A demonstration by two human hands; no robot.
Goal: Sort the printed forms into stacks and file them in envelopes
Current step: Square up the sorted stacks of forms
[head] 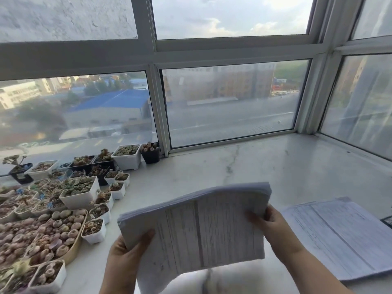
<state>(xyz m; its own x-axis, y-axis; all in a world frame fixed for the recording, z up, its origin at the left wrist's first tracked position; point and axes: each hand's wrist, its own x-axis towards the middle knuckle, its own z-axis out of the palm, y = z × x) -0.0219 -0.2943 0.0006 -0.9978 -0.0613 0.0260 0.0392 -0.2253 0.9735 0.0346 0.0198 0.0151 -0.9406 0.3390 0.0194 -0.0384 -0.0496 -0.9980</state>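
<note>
Holding a thick stack of forms [197, 228] above the counter [265, 164], we clamp its lower left corner with our left hand [125, 262], thumb on top. Our right hand [273, 228] pinches its right edge. Succulent pots [78, 194] crowd the counter's left side; a second paper pile [343, 234] lies flat at right, with bare marble behind toward the window.

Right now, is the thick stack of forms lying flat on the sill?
No, both the left hand and right hand hold the stack up.
</note>
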